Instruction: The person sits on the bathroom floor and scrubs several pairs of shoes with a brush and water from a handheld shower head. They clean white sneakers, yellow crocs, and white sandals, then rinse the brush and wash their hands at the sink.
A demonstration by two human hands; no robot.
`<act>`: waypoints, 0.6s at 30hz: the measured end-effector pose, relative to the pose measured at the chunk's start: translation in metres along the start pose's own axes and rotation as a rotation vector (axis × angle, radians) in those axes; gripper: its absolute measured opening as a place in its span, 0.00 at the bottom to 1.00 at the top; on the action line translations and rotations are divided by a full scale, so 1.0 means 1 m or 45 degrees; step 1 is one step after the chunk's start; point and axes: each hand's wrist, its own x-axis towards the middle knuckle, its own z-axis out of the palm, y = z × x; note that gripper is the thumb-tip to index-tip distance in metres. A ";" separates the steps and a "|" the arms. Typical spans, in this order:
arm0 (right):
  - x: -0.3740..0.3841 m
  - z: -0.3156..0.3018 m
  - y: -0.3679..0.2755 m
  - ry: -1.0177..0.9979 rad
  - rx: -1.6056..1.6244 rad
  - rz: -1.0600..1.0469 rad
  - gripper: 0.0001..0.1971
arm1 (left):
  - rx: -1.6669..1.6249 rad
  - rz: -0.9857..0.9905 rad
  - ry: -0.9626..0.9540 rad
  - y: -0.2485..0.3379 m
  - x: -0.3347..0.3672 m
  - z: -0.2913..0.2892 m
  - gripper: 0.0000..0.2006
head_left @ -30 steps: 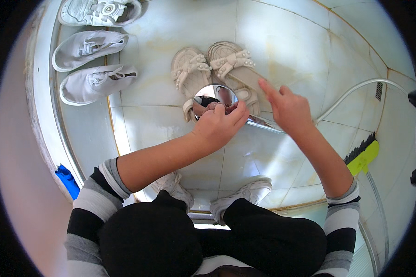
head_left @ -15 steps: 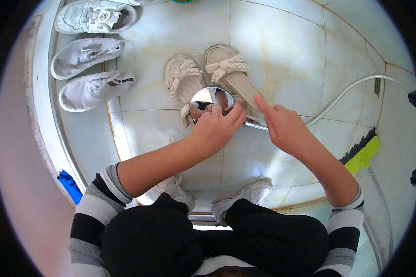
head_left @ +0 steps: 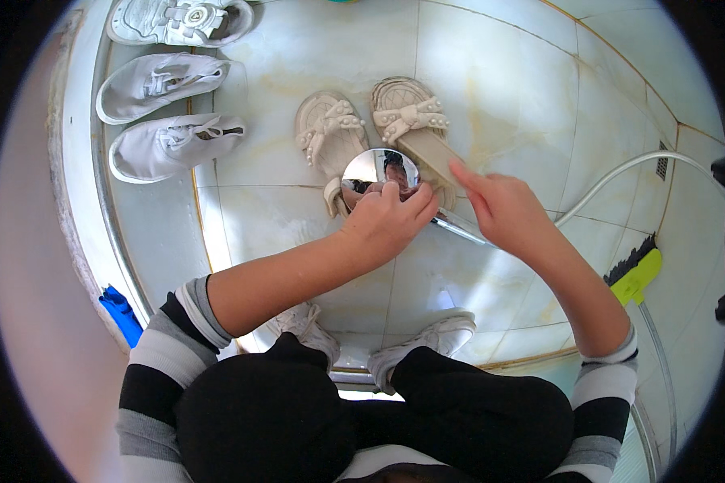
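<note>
My left hand [head_left: 391, 224] is closed around a round chrome shower head [head_left: 379, 171], its mirror-like back facing up. The shower head sits over the heel part of the left beige sandal [head_left: 328, 127], hiding some of it. In my right hand [head_left: 503, 208] is the end of a flat beige brush-like tool [head_left: 428, 151]. The tool lies along the right beige sandal [head_left: 407, 113], reaching to its bow strap with bead studs. Any bristles are out of sight. Both sandals rest sole down on the tiled floor.
White shoes [head_left: 177, 145] line the ledge at the left. A grey hose [head_left: 600, 187] curves off to the right, near a floor drain [head_left: 662, 165]. A lime-green broom head [head_left: 636, 274] stands at the right; something blue [head_left: 121, 314] lies at the far left.
The view has shifted a little, so the sandals and shoes appear slightly farther right. Both hands keep their holds, and the shower head stays over the left sandal.
</note>
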 end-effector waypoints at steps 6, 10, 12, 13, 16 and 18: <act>0.028 0.015 0.000 0.290 -0.260 -0.007 0.25 | -0.006 0.013 -0.023 -0.001 -0.001 0.000 0.18; -0.008 0.006 0.003 0.099 0.102 0.068 0.25 | -0.009 0.055 0.039 -0.004 -0.005 -0.007 0.18; -0.030 -0.013 0.009 0.135 0.098 -0.011 0.23 | 0.029 0.062 0.174 -0.001 -0.008 -0.015 0.17; -0.036 -0.024 0.011 0.078 0.124 0.045 0.22 | 0.048 0.071 0.241 0.001 -0.009 -0.019 0.17; -0.041 -0.047 0.013 0.156 0.209 0.004 0.21 | 0.191 0.029 0.198 0.007 -0.021 -0.036 0.16; -0.030 -0.049 0.006 0.250 0.261 -0.074 0.24 | 0.168 -0.035 0.209 0.005 -0.030 -0.040 0.16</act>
